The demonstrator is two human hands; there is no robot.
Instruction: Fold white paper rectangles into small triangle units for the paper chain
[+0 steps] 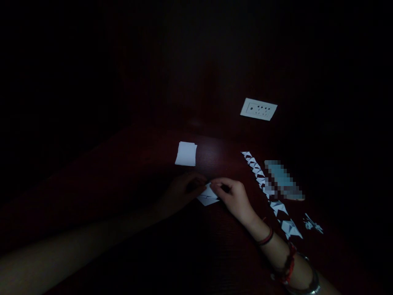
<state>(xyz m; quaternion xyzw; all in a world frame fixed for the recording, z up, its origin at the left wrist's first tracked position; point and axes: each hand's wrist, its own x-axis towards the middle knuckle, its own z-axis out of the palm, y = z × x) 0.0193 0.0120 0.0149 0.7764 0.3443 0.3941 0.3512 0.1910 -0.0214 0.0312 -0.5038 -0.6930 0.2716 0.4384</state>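
Observation:
Between my hands, low over the dark red table, is a partly folded sheet of white paper (208,200), with slanted edges and a crease showing. My left hand (187,188) lies in shadow and pinches the paper's left side near the top. From the other side my right hand (233,196) grips it with thumb and forefinger, close to the left fingertips. Fingers cover the paper's upper edge. Beyond my hands lies a small stack of white paper sheets (186,154).
To the right runs a row of several folded white paper pieces (257,173). Beside it lies a blurred-out flat bluish object (283,178), perhaps a phone. White scraps (312,224) lie nearer me. A socket plate (258,109) is on the wall. The surroundings are very dark.

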